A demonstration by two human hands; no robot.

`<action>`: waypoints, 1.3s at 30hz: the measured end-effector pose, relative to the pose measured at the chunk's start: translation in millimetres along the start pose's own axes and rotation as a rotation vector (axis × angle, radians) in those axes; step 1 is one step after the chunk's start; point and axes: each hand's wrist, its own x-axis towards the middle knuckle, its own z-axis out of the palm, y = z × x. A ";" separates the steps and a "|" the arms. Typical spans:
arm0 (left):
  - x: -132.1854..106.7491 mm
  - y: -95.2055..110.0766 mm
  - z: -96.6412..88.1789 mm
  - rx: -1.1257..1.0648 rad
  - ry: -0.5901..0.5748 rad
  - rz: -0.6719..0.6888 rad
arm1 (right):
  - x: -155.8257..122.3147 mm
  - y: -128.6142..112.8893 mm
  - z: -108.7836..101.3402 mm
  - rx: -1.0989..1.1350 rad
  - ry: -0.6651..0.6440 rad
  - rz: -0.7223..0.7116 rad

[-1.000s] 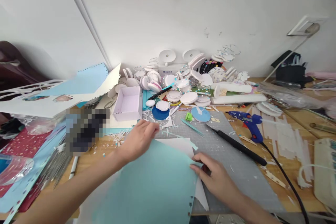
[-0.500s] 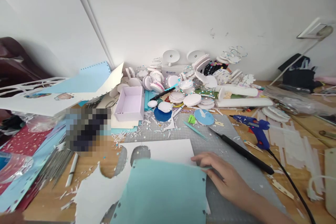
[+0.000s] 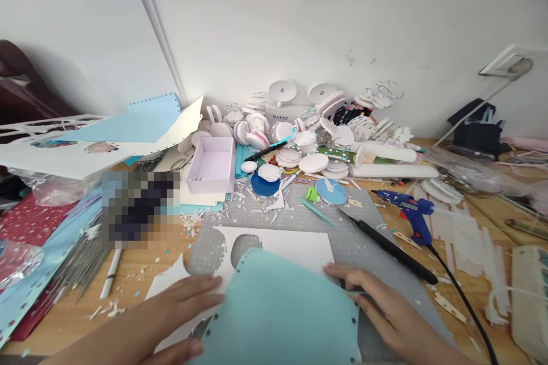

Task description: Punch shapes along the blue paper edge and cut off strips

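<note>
A light teal paper sheet [image 3: 278, 313] with punched edges lies in front of me on top of a white sheet [image 3: 295, 245] with round cut-outs. Both rest on a grey cutting mat [image 3: 368, 239]. My left hand [image 3: 180, 308] lies flat on the white sheet at the teal sheet's left edge, fingers stretched out. On the right, my other hand, the right hand [image 3: 377, 302], presses flat on the teal sheet's right edge, fingers extended.
A blue glue gun [image 3: 409, 208] with black cord and a black pen-shaped tool [image 3: 391, 248] lie right of the mat. A white open box [image 3: 212, 165], round white and blue discs [image 3: 299, 159] and paper scraps crowd the back. Paper stacks lie left.
My left hand has come back into view and settled on the white sheet. The teal sheet has shifted toward me and to the right; my right hand has followed its edge.
</note>
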 end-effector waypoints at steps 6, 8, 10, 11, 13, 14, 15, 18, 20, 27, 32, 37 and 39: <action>23.3 3.3 -11.6 0.039 -0.015 -0.071 | 12.4 0.9 -26.2 -0.031 0.077 0.032; 32.9 13.7 -17.8 0.003 0.043 -0.061 | 25.7 -6.0 -32.8 -0.055 0.091 0.021; 48.7 28.4 -23.8 -0.098 0.083 0.005 | 38.3 -15.6 -35.9 -0.083 0.116 0.011; 58.6 35.4 -25.9 -0.151 0.082 0.045 | 43.2 -20.5 -36.7 -0.096 0.130 0.010; 80.8 45.2 -27.0 -0.222 0.094 0.114 | 49.9 -28.4 -39.3 -0.116 0.137 0.004; 92.1 47.3 -26.1 -0.250 0.106 0.135 | 52.3 -30.8 -41.7 -0.119 0.119 -0.001; 102.7 47.7 -24.1 -0.277 0.112 0.148 | 55.0 -31.6 -45.0 -0.120 0.095 -0.005; 124.8 42.8 -14.7 -0.331 0.077 0.152 | 70.2 -23.9 -58.1 -0.165 0.081 -0.045; 128.2 39.5 -7.4 -0.357 0.060 0.184 | 89.6 -11.9 -65.5 -0.290 0.130 -0.150; 104.4 43.6 1.6 -0.413 0.074 0.222 | 165.2 18.6 -67.9 -0.590 -0.012 -0.415; 119.5 42.0 -3.7 -0.492 0.046 0.100 | 162.1 5.1 -75.2 -0.524 0.042 -0.390; 154.2 39.9 -0.5 -0.844 -0.051 -0.022 | 137.6 -42.6 -77.8 -0.090 0.200 -0.211; 161.2 38.8 3.5 -0.902 -0.035 -0.050 | 135.5 -63.3 -72.9 0.070 0.092 -0.169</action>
